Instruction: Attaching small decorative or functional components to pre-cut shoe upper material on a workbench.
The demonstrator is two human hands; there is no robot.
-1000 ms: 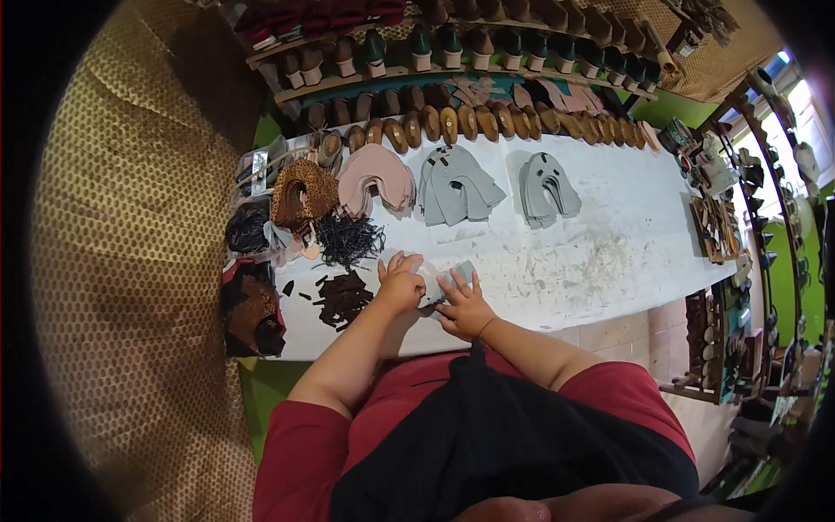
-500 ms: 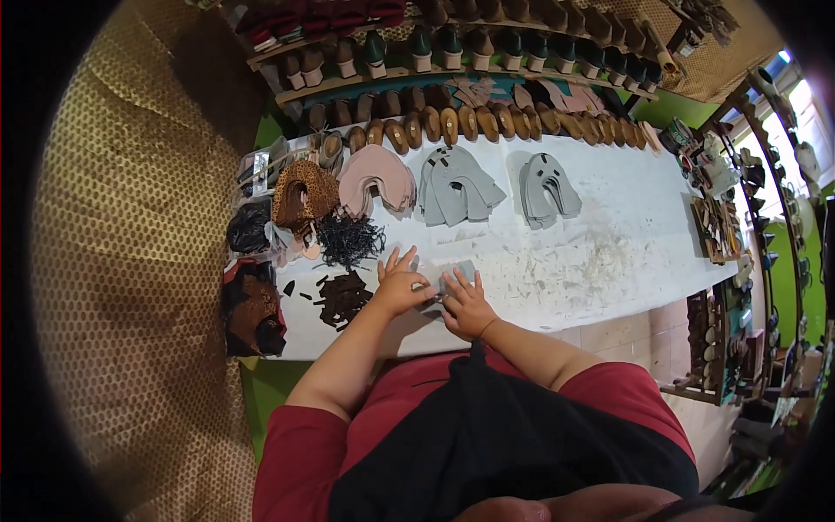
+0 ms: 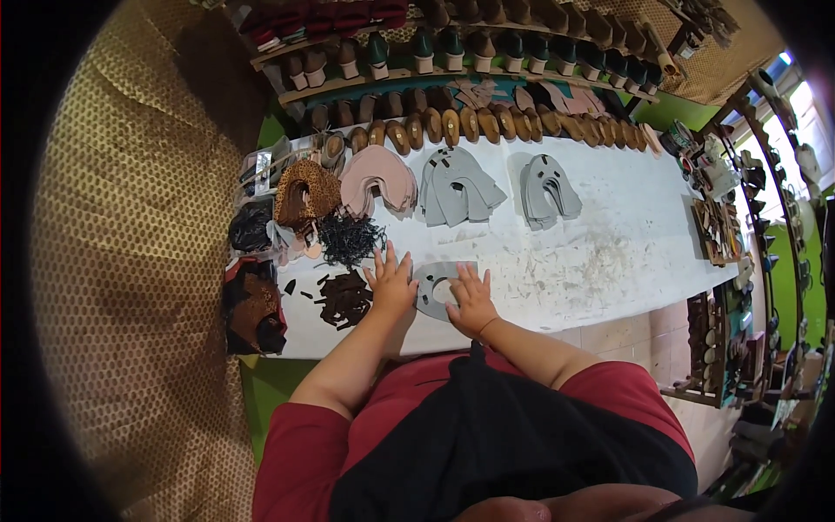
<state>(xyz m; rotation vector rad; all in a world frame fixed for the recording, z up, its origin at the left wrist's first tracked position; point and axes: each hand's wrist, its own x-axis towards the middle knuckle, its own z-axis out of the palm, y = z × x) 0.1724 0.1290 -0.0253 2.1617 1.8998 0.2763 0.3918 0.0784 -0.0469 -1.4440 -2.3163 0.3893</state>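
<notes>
On the white table, a U-shaped grey shoe-upper piece (image 3: 425, 300) lies flat, with small dark strips on its left part. My right hand (image 3: 474, 306) rests over its right side, fingers stretched out and touching it. My left hand (image 3: 393, 285) is open with spread fingers, just beside the piece's left edge; whether it touches the piece I cannot tell. Close to this hand lie a heap of short dark brown strips (image 3: 344, 301) and, farther back, a tangle of thin black strips (image 3: 351, 237).
Behind are stacked grey uppers (image 3: 461, 207), a smaller grey stack (image 3: 541, 209), pink uppers (image 3: 365, 178) and leopard-print uppers (image 3: 294, 202). Brown shoe lasts (image 3: 450, 127) line the table's back. A wooden tray (image 3: 715, 233) of tools stands at the right edge, dark scraps (image 3: 252, 309) at the left.
My left hand has drawn back to the left off the grey piece, and its fingers have straightened and spread. More of the piece shows now. My right hand has shifted slightly to the right.
</notes>
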